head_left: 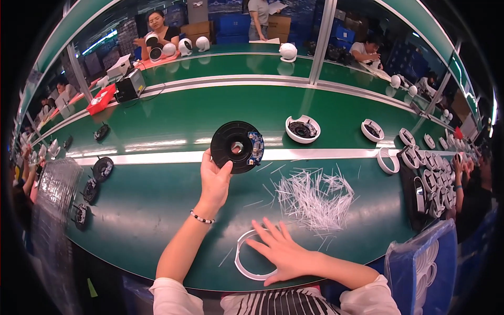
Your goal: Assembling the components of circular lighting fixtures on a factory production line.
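A black plastic disc is pinched by the left hand; below that grip, a white plastic ring is overlaid by the splayed right hand.

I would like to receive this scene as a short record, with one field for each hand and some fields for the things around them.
Left hand: holds a black disc up above the table
Disc detail: central hole; blue circuit board at its right side
Right hand: fingers spread over the right part of a white ring; firm contact unclear
Beyond right hand: loose pile of thin white strips
Table's left side: black round parts
Far right: many white rings crowded together
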